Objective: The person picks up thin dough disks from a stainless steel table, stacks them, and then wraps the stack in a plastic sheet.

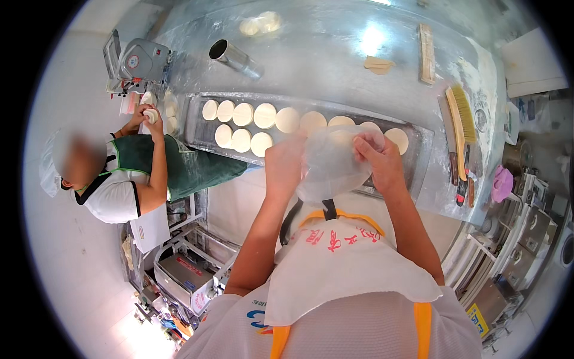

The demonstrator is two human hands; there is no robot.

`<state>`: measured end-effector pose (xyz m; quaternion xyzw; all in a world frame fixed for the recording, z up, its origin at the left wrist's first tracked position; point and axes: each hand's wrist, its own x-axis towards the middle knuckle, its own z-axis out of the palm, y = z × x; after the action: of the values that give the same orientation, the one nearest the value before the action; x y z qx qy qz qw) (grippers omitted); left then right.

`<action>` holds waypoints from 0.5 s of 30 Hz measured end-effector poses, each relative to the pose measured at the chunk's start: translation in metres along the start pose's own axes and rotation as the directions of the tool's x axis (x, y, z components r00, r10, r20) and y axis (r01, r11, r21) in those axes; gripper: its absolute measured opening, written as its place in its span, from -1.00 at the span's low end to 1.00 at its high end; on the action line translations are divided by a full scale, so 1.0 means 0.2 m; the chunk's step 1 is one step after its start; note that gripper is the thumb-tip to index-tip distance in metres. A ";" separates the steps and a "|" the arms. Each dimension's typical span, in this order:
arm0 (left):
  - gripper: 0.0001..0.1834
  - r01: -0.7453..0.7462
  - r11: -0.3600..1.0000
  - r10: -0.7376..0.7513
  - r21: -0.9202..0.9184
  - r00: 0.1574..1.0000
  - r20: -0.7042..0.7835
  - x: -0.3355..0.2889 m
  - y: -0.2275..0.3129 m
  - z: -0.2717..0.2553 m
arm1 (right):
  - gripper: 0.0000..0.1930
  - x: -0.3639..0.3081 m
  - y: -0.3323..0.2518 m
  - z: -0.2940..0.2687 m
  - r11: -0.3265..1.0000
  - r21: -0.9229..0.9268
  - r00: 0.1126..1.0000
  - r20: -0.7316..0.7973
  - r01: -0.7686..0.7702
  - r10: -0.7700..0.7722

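The translucent film (335,173) partly obscures a dough disc (341,121). The left hand (284,166) is indistinct where it meets the film. The upper frame edge cuts off the surface (311,66).

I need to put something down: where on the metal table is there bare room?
The widest free patch of the metal table lies beyond the tray, between the steel cylinder and the brown scrap. A smaller one lies between the wooden bar and the tray. The right end is crowded with the brush and knife; the tray holds dough discs.
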<state>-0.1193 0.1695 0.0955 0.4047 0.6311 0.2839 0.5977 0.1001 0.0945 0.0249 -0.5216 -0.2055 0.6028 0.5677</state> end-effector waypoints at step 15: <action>-0.46 -0.160 0.986 0.157 0.040 0.984 0.084 -0.07 0.01 0.03 | -0.70 -0.25 -0.17 0.26 0.699 -0.636 0.881 -0.060 0.328 -0.469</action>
<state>-0.1147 0.1577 0.1035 0.4786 0.5788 0.2993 0.5885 0.0607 0.0762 0.0925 -0.6810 -0.4332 0.3049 0.5055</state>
